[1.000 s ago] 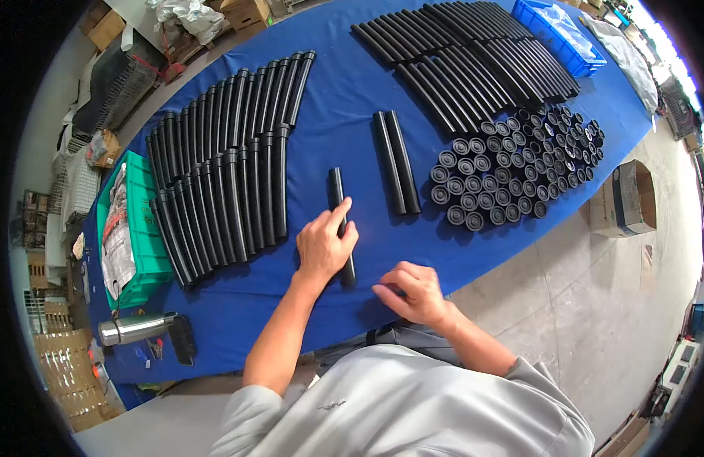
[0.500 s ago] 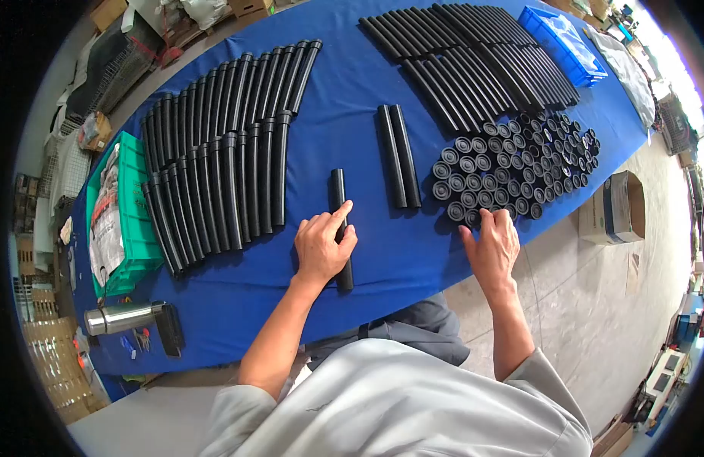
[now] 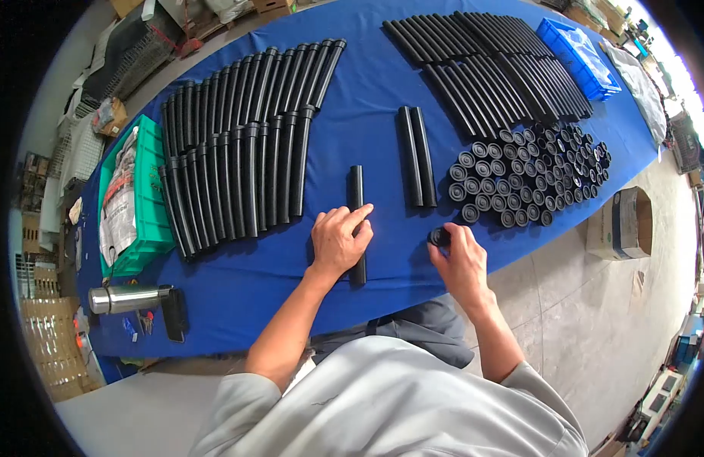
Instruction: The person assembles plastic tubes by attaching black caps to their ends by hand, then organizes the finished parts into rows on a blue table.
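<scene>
My left hand [image 3: 338, 242] is closed over the middle of a black tube [image 3: 356, 181] that lies lengthwise on the blue cloth; both tube ends stick out past the fingers. Between the thumb and fingers of my right hand [image 3: 464, 266] is a round black cap [image 3: 438, 237], held just above the cloth. Beyond that hand spreads a group of loose caps [image 3: 504, 186], most showing ringed faces. Two bare tubes [image 3: 418, 156] lie side by side between the hands, farther off.
Rows of tubes with collared ends [image 3: 251, 183] lie at left, plain tubes [image 3: 481, 95] at the far right. A green crate [image 3: 150, 206], steel flask [image 3: 123, 299] and black phone-like object [image 3: 174, 316] stand at left. A blue crate [image 3: 596, 85] sits far right; a cardboard box [image 3: 622, 223] is on the floor.
My right hand has drawn a cap away from the group, leftward and toward me. My left hand stays on the tube. The whole view has shifted slightly.
</scene>
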`<act>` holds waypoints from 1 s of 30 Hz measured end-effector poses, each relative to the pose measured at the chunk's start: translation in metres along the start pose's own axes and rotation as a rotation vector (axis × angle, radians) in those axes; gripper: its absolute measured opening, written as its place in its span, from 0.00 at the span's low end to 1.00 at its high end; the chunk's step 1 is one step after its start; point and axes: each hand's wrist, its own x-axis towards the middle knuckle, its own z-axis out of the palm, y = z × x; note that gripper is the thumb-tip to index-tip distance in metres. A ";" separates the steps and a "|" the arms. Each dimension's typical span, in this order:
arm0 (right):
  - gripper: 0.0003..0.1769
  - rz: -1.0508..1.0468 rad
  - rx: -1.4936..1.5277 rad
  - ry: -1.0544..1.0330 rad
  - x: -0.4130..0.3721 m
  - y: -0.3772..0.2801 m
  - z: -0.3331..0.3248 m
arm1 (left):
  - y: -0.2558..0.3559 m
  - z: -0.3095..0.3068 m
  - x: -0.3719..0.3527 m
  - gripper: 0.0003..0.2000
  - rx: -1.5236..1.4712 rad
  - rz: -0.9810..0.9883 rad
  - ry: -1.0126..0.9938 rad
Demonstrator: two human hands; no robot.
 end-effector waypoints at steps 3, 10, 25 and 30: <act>0.25 -0.055 0.006 0.035 0.013 -0.007 0.008 | 0.003 -0.001 0.000 0.15 -0.018 -0.013 0.006; 0.30 0.063 -0.084 0.019 0.013 0.007 0.031 | 0.002 -0.002 -0.002 0.15 -0.008 -0.016 -0.008; 0.12 -0.964 0.858 -0.100 0.021 -0.131 -0.112 | 0.002 0.000 0.000 0.14 0.010 0.006 -0.043; 0.16 -0.980 0.924 0.173 0.010 -0.172 -0.110 | 0.000 0.003 0.001 0.15 0.009 0.002 -0.040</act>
